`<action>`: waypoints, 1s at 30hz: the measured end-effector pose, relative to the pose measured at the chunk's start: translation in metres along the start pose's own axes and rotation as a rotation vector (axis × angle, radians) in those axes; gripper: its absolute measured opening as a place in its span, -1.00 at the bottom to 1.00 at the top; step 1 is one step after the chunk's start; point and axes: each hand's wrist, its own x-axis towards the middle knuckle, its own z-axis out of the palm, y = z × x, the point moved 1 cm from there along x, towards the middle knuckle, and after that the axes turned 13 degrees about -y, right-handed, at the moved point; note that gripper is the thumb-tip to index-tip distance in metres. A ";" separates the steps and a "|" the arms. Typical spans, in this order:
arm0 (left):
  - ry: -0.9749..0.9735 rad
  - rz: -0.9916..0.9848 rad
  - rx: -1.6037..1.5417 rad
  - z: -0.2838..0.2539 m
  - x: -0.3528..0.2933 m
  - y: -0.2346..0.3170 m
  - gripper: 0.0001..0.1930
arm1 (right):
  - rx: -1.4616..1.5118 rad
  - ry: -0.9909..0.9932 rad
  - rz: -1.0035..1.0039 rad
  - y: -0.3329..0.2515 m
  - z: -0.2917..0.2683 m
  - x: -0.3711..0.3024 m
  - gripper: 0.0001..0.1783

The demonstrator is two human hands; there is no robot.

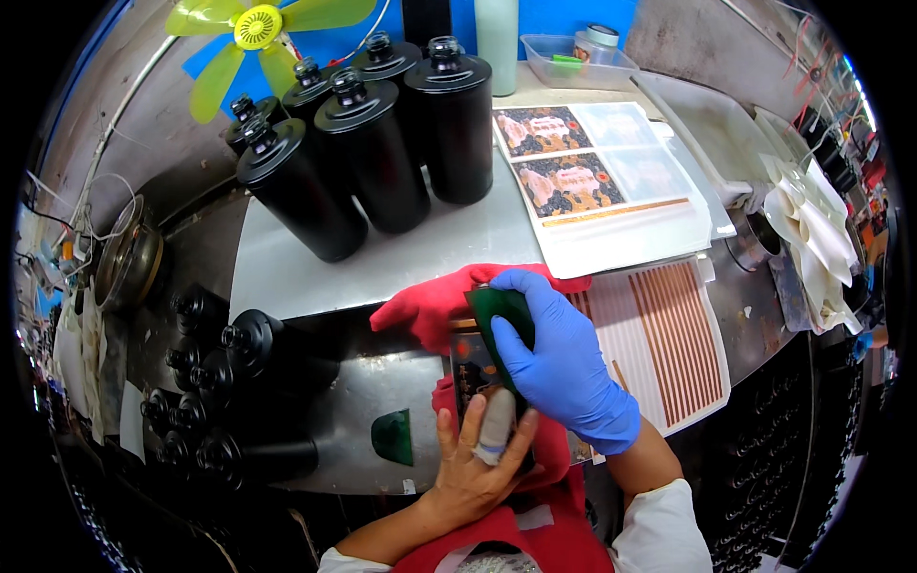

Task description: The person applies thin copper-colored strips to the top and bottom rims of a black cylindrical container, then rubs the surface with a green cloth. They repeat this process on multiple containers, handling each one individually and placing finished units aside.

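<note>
A black bottle (468, 361) with a dark, patterned label lies on a red cloth (420, 310) in front of me. My left hand (475, 470) is bare, with one finger wrapped in a pale covering, and its fingers press over the bottle's near end. My right hand (573, 368) wears a blue glove and pinches a flexible green scraper (501, 313) against the bottle's right side. Part of the bottle is hidden under both hands. To the left, a smaller green scraper piece (393, 437) lies flat on the metal tabletop (349, 392).
Several black bottles stand upright (368, 158) at the back, and more bottles (253, 349) crowd the left. Printed decal sheets (611, 244) and a striped sheet (678, 334) cover the right. Behind are a yellow-green fan (258, 27), a clear tub (578, 72) and a white basin (707, 134).
</note>
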 end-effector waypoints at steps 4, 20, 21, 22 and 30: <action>0.050 -0.032 -0.384 0.016 -0.017 -0.019 0.08 | 0.467 -0.029 0.248 0.035 -0.006 -0.015 -0.66; -0.027 -0.084 -0.444 0.013 -0.024 -0.017 0.00 | 0.554 0.123 0.150 0.050 0.010 -0.021 -0.66; 0.007 -0.056 -0.579 0.022 -0.031 -0.025 0.09 | 0.563 0.126 0.189 0.057 0.010 -0.029 -0.66; -0.030 -0.076 -0.579 0.026 -0.037 -0.029 0.13 | 0.574 0.130 0.226 0.060 0.008 -0.033 -0.66; -0.055 0.030 -0.037 -0.011 0.000 -0.001 -0.06 | 0.341 0.056 0.153 0.016 -0.003 -0.008 -0.67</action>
